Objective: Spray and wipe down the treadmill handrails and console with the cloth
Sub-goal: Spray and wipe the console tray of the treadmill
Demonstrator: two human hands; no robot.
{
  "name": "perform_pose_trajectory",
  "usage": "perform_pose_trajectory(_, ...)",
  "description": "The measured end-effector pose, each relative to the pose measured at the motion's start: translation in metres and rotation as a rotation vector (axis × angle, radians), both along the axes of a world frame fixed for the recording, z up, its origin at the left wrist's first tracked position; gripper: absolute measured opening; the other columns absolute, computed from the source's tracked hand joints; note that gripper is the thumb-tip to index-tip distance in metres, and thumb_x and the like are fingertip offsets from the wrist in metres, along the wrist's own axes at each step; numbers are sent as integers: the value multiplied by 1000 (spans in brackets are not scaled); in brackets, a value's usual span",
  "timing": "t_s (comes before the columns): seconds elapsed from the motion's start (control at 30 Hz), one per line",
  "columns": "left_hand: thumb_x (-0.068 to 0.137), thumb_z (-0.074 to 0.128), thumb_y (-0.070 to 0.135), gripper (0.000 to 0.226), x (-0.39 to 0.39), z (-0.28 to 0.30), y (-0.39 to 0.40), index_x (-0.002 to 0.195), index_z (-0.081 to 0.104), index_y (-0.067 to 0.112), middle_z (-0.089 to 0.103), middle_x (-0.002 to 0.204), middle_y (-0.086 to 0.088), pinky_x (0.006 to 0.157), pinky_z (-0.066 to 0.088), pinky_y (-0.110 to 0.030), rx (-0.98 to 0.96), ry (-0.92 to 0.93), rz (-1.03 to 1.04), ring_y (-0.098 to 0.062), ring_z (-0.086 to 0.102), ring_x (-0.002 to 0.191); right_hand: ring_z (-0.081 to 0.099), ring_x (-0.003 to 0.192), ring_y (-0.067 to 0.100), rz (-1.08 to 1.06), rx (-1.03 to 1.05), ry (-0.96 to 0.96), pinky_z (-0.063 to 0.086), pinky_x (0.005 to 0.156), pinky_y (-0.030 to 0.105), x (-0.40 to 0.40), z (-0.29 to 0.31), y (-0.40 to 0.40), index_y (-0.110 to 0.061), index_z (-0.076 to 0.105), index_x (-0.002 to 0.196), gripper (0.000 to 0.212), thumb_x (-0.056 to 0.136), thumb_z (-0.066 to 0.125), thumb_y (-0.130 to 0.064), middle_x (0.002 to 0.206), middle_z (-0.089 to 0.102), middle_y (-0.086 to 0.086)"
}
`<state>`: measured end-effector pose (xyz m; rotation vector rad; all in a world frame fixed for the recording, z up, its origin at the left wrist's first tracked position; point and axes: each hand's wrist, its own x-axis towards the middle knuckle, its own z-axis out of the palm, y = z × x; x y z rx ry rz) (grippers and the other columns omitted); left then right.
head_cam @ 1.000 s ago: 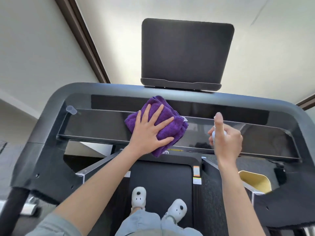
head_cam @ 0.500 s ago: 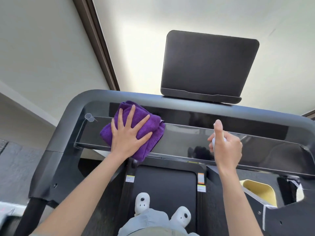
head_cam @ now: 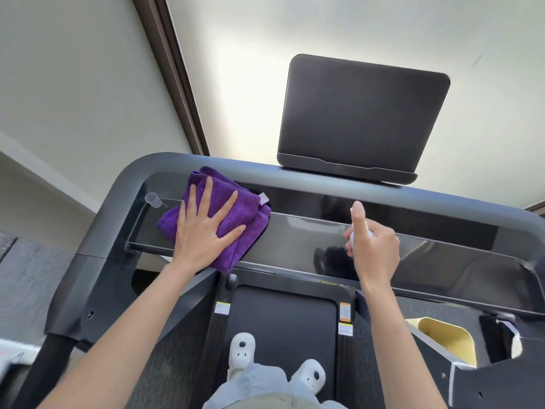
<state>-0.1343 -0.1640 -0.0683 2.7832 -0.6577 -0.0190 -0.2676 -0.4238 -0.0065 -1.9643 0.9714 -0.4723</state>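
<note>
1. My left hand point(head_cam: 206, 231) lies flat on the purple cloth point(head_cam: 233, 208), with the fingers straight and spread, and presses it onto the glossy black console point(head_cam: 309, 240) of the treadmill.
2. The cloth is folded and sits at the left part of the console, just beside a small clear cap point(head_cam: 153, 199) near the left corner.
3. My right hand point(head_cam: 374, 246) is closed around a small white spray bottle point(head_cam: 361, 233); the fingers curl round it and the thumb stands up on top.
4. The bottle is almost hidden by my hand, so I cannot tell where the nozzle points.
5. This hand is above the middle of the console, well apart from the cloth.
6. The grey handrail frame point(head_cam: 124, 190) curves around the console, and a dark tablet holder point(head_cam: 362, 119) rises behind it.
</note>
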Motion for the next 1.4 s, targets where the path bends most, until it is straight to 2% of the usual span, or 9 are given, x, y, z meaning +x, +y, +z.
perform_pose_trajectory(0.13,83,21,79,75,-13,-4,6,150,20,47,-3,164,2,120,6,-54,-6,-17,34,-32,-2,150,63,61,27,13,0,-7,42,66,28,1,-1,2,-17,57,51,77,76,29,-85,47,57,0)
perform_pose_trajectory(0.23,81,17,79,76,-4,-1,-22,151,10,49,-6,164,-5,117,9,-59,19,-8,193,-40,-1,148,64,61,27,-4,4,-18,44,68,30,-2,-2,0,-19,57,51,76,75,30,-85,47,57,-1)
perform_pose_trajectory(0.3,82,13,79,75,-10,0,-47,151,5,49,-10,163,-9,115,11,-62,57,-23,205,-45,-3,147,63,60,26,-4,4,-25,43,67,28,-5,-3,-2,-19,57,51,76,76,29,-85,47,57,-1)
perform_pose_trajectory(0.5,86,14,76,72,-42,-2,-118,150,-4,49,-12,163,-12,114,10,-63,66,-73,53,-48,-8,146,64,59,27,-3,36,-36,46,68,29,-28,-5,-23,-18,57,49,77,77,29,-84,45,57,-1)
perform_pose_trajectory(0.77,87,18,75,70,-95,-2,-224,151,4,49,-8,163,-13,113,11,-64,62,-101,-61,-49,-7,145,58,55,25,-216,16,-14,39,61,31,-116,-6,-114,-12,58,49,77,77,30,-78,43,55,2)
perform_pose_trajectory(0.9,87,20,72,69,-122,1,-282,151,10,49,-9,163,-11,113,6,-65,37,-92,-150,-48,-11,145,56,54,24,-324,30,-16,40,63,33,-154,-8,-153,-8,59,51,77,85,35,-73,43,54,1)
perform_pose_trajectory(1.0,89,25,70,68,-141,2,-325,152,12,48,-10,163,-11,114,1,-65,38,-107,-235,-47,-13,145,58,53,23,-402,35,-9,40,63,31,-174,-11,-173,-7,61,53,80,80,32,-77,42,55,1)
perform_pose_trajectory(1.27,90,33,67,61,-178,2,-421,148,31,46,1,164,-11,113,-7,-65,15,-174,-537,-47,-10,146,53,42,16,-507,165,-89,53,73,44,-210,-14,-207,-6,60,51,86,78,33,-82,39,53,3)
perform_pose_trajectory(1.4,88,27,68,64,-193,4,-446,148,30,46,0,164,-10,113,-11,-62,33,-175,-622,-45,-10,146,53,41,17,-524,190,-97,56,80,52,-221,-12,-212,-6,59,49,89,77,33,-87,39,53,3)
